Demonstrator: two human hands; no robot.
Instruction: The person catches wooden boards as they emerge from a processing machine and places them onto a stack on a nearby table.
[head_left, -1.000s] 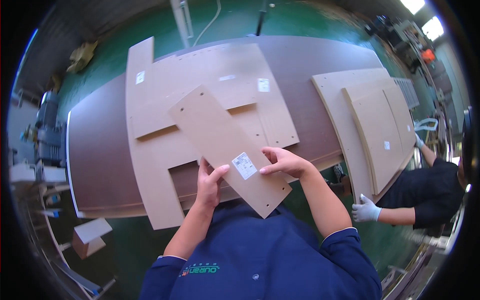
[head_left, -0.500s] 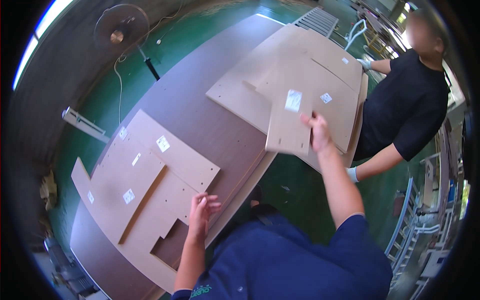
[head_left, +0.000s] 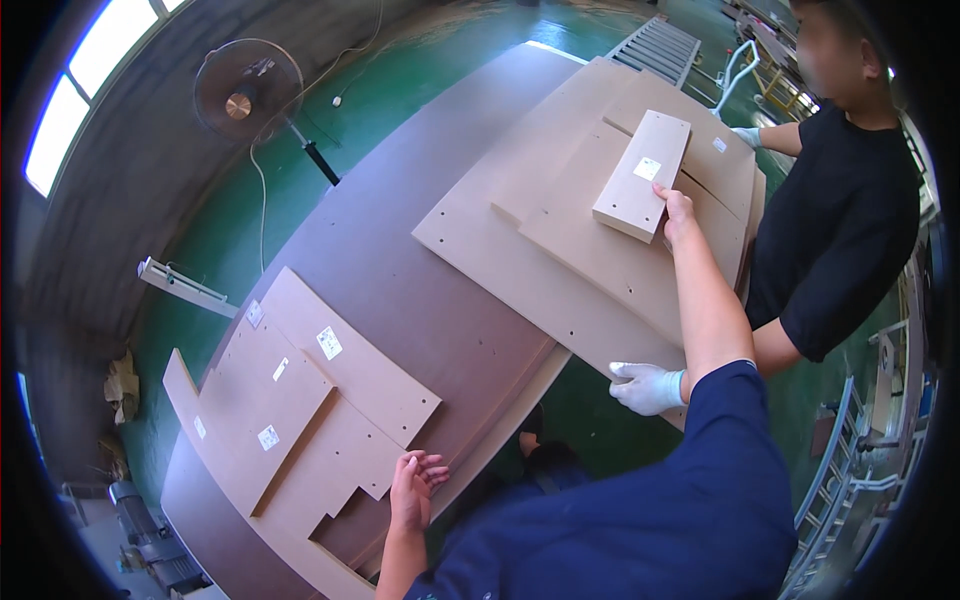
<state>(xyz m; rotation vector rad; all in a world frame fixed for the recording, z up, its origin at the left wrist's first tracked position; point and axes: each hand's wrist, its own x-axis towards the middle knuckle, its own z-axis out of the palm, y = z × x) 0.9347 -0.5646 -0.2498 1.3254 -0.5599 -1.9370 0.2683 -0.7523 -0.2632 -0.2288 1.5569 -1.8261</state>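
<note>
My right hand [head_left: 676,212] grips the near edge of a narrow, thick wood-coloured board [head_left: 640,190], thumb on top and fingers hidden beneath. The board bears a white label and a few holes; it lies on or just over a stack of larger flat panels [head_left: 560,240], I cannot tell which. Nothing is in my left hand [head_left: 412,490], its fingers loosely bent and apart. That hand hovers by the near edge of another group of panels [head_left: 345,455] with white labels, one piece having a stepped cutout.
Both panel groups lie on a large brown table [head_left: 370,230]. At right a co-worker in black has one gloved hand [head_left: 648,388] on the big panel's near corner and another glove [head_left: 748,136] at its far side. A fan [head_left: 248,92] and roller conveyor [head_left: 655,48] stand beyond.
My right hand has carried the narrow board away from me, onto or over the right stack. The co-worker's near glove now shows at the big panel's corner. My view has shifted slightly.
</note>
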